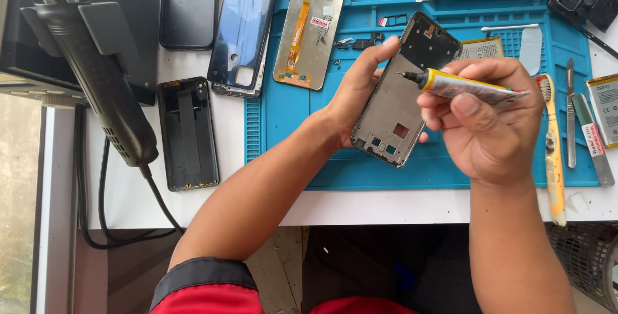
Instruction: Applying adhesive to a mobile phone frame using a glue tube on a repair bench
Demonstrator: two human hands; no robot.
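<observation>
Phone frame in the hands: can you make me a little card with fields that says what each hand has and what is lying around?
Left hand: holds the grey metal phone frame, tilted above the mat
Right hand: pinches a small yellow glue tube, black tip at the frame's edge
Surface: blue rubber work mat on a white table
On the mat: phone screen panel with an orange ribbon cable, yellow toothbrush, metal scalpel
Left of the mat: shiny blue phone back cover, black hot-air tool

A phone repair bench: blue work mat [360, 172], opened phones [188, 132], hot-air gun [96, 69]
</observation>
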